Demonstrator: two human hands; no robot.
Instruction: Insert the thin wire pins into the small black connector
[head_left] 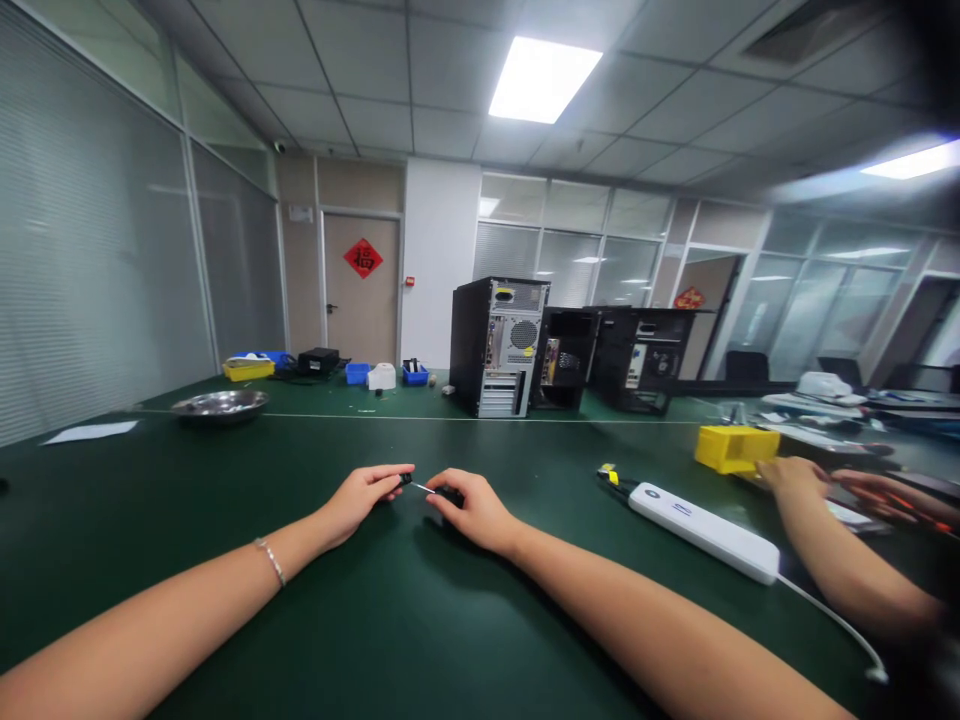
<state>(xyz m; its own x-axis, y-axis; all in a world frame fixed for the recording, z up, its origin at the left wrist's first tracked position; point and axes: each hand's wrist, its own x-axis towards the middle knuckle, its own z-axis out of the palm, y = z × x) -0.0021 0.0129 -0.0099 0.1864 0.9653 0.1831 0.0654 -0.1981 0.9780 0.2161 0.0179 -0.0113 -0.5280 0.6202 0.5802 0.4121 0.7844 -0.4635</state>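
Note:
My left hand (360, 503) is closed in a pinch round a small black part (406, 480), too small to make out in detail. My right hand (478, 512) grips a screwdriver (449, 495) by its black handle. The thin metal shaft points left, its tip at or very near the black part; whether they touch I cannot tell. Both hands are low over the dark green tabletop (315, 620).
To my right lies a white power strip (705, 530) with its cord. Beyond it a co-worker's hands (795, 480) are beside a yellow bin (735, 448). Computer cases (499, 345) stand farther back. A metal bowl (220, 405) and white paper (91, 432) lie left.

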